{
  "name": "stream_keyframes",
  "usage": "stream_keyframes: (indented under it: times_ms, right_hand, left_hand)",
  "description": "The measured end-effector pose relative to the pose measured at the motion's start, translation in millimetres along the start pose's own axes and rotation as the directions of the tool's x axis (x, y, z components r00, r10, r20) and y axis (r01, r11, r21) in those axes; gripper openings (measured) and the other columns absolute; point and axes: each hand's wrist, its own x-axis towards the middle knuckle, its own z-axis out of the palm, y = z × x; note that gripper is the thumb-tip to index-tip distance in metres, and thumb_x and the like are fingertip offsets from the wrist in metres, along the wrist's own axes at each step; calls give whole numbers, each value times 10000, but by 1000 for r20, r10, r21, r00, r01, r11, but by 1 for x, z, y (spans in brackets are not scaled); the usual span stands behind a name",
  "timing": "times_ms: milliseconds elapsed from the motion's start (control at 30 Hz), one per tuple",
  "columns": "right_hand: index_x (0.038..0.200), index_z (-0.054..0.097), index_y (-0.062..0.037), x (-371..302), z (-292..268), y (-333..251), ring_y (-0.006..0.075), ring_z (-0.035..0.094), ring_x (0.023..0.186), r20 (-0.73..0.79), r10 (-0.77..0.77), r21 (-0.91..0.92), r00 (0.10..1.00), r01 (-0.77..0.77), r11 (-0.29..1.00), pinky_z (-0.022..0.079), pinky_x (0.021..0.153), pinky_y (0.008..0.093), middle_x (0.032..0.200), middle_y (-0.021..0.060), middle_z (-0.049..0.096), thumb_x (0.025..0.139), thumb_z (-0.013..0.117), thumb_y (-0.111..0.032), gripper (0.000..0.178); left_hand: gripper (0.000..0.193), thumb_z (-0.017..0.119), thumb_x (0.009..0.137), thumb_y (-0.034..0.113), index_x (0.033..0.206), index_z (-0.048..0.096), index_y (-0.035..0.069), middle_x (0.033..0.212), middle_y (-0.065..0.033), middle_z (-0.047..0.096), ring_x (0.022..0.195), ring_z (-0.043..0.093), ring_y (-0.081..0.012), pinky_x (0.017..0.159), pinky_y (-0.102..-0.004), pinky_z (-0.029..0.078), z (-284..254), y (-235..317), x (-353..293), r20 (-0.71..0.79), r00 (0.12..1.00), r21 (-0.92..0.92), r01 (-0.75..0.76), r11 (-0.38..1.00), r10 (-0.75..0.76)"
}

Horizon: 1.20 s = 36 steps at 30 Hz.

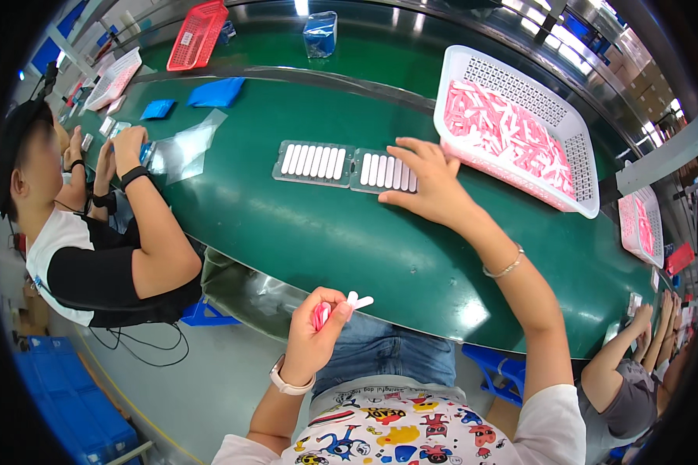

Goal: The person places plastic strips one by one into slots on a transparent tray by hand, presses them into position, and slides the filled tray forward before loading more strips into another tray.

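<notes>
My left hand [312,329] is closed near the table's front edge, holding several small pink and white plastic sticks. Two white rounded ends [360,300] poke out past the thumb and fingers. On the green table lies a clear hinged plastic case [312,180], unfolded flat, with white rounded sticks [314,161] lined up in both halves. Over the right half spreads my right hand [430,182], fingers apart, the thumb at the near edge and the index finger at the far edge. That hand covers the case's right end, so whether it touches there I cannot tell.
A white basket [461,66] full of pink and white sticks stands beyond my right hand. Blue packets [215,92] and clear plastic bags [192,147] lie to the left. There a co-worker [124,256] sits handling small pieces. Farther back are a red basket [196,35] and a blue wrapped block [319,35].
</notes>
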Motion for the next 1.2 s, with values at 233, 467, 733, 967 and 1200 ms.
stream_keyframes:
  times_ms: [233,467,733,967,1200]
  right_hand:
    - [1225,487,74,-85,-190,15,171,615,1039,-107,533,939,839,-90,331,483,862,216,1238,208,545,978,379,-203,387]
    - [1282,429,62,-76,-154,-101,169,524,1135,-199,674,676,711,-399,620,389,955,240,1287,190,497,962,346,-167,402]
    - [1357,351,45,-159,-199,-82,167,404,1262,-560,636,149,531,-690,708,265,1080,271,1352,165,433,940,303,-119,451]
    - [1361,337,39,-266,-192,-12,167,371,1283,-703,512,69,494,-669,740,234,1111,284,1351,153,420,935,292,-100,451]
    - [1303,374,42,-120,-172,-112,169,401,1220,-618,444,112,649,-486,867,269,1072,287,1290,147,445,942,305,-97,393]
  left_hand:
    - [108,585,932,123,912,567,18,700,45,492,629,388,-13,558,-178,330,-7,-3,-6,-40,999,59,34,998,-31]
    - [123,590,935,146,904,565,30,715,58,481,649,379,-7,572,-180,332,30,12,19,216,975,43,34,998,-42]
    - [88,535,950,72,883,522,15,738,31,474,685,403,-23,841,-286,482,46,1,14,333,943,-69,20,997,4]
    - [86,573,930,70,878,538,10,710,33,496,616,392,-22,704,-245,466,26,-14,-4,219,975,-18,52,998,-47]
    - [70,530,934,26,867,527,4,690,18,486,583,389,-15,809,-291,504,32,-6,11,238,971,-45,-27,999,37]
